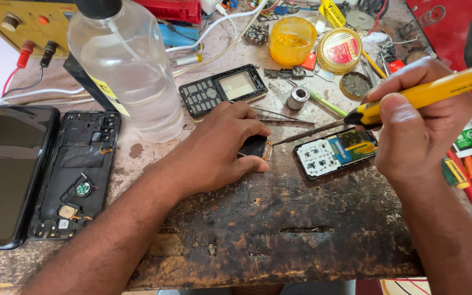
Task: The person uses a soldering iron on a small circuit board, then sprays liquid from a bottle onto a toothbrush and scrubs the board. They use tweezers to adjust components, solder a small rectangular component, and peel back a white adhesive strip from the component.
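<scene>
My left hand (222, 150) presses a small dark display part (258, 146) with a copper-coloured connector edge down on the worn wooden board (279, 229). My right hand (419, 117) grips a yellow-handled soldering iron (438, 92); its metal tip (301, 134) reaches left and ends at the connector edge of the small part. Just right of the tip lies a keypad phone's circuit board (334, 153), white key contacts facing up, close under my right hand.
A clear plastic bottle (124, 65) stands at the back left. A keypad phone front cover (222, 90) lies behind my left hand. An opened smartphone frame (77, 172) and its screen (9, 172) lie at left. An orange cup (292, 41), a round tin (340, 50) and tools crowd the back right.
</scene>
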`<state>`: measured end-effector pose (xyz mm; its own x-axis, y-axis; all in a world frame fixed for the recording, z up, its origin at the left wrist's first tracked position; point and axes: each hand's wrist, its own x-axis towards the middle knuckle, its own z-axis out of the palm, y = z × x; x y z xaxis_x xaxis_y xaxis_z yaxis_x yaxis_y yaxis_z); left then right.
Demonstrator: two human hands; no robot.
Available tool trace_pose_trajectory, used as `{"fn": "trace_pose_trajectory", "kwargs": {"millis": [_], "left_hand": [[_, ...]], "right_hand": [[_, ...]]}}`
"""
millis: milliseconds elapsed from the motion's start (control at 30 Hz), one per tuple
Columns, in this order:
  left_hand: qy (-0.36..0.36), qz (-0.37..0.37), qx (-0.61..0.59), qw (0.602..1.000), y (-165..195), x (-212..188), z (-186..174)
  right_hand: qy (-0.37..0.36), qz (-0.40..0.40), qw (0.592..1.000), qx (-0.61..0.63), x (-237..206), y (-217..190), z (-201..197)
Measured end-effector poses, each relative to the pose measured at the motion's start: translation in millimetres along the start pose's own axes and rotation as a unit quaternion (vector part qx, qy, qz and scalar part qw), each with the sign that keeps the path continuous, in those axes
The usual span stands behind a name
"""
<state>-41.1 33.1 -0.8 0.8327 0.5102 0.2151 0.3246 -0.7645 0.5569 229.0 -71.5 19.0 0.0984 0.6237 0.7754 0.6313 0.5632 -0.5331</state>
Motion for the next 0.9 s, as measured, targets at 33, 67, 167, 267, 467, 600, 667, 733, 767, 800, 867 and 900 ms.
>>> {"fn": "trace_pose_trajectory", "kwargs": {"millis": [33,67,167,267,467,600,667,733,767,800,867,900], "left_hand": [[0.003,0.005,0.0,1.0,0.1,0.3,0.1],[0.007,0.01,0.0,1.0,0.1,0.3,-0.2],[0.01,0.011,0.002,1.0,-0.2,0.1,-0.5],[0.008,0.011,0.0,1.0,-0.4,0.0,-0.4],[0.009,0.012,0.004,1.0,-0.9,-0.5,-0.9],[0.013,0.019,0.007,1.0,-1.2,0.0,-1.5],[0.014,0.02,0.006,1.0,-1.3,0.4,-1.5],[0.013,0.02,0.004,1.0,-1.0,1.2,-0.7],[0.012,0.02,0.004,1.0,-0.9,1.2,-0.5],[0.012,0.019,0.005,1.0,-1.0,1.1,-0.8],[0.01,0.011,0.002,1.0,-0.9,0.3,-1.1],[0.009,0.009,0.001,1.0,-0.7,0.3,-0.9]], "right_hand": [[0.004,0.002,1.0,0.003,-0.2,1.1,-0.6],[0.012,0.004,1.0,0.0,0.0,2.1,-0.8],[-0.003,-0.006,1.0,-0.029,-0.2,2.9,-2.4],[-0.007,-0.002,0.999,-0.033,-0.6,0.6,-3.0],[-0.011,0.007,0.999,-0.04,1.0,-2.5,-1.1],[-0.007,0.018,0.999,-0.025,0.9,-1.5,-0.7],[-0.013,0.009,1.0,-0.024,0.3,-0.8,-0.4],[-0.013,0.012,1.0,-0.024,-0.1,-0.6,-0.3],[-0.008,0.023,1.0,-0.019,-0.6,-0.9,-0.4],[-0.005,0.028,1.0,-0.013,-0.2,-1.1,-0.2],[-0.004,0.034,0.999,-0.003,0.3,-2.0,-0.4],[-0.009,0.027,1.0,-0.011,1.0,-2.5,-0.9]]}}
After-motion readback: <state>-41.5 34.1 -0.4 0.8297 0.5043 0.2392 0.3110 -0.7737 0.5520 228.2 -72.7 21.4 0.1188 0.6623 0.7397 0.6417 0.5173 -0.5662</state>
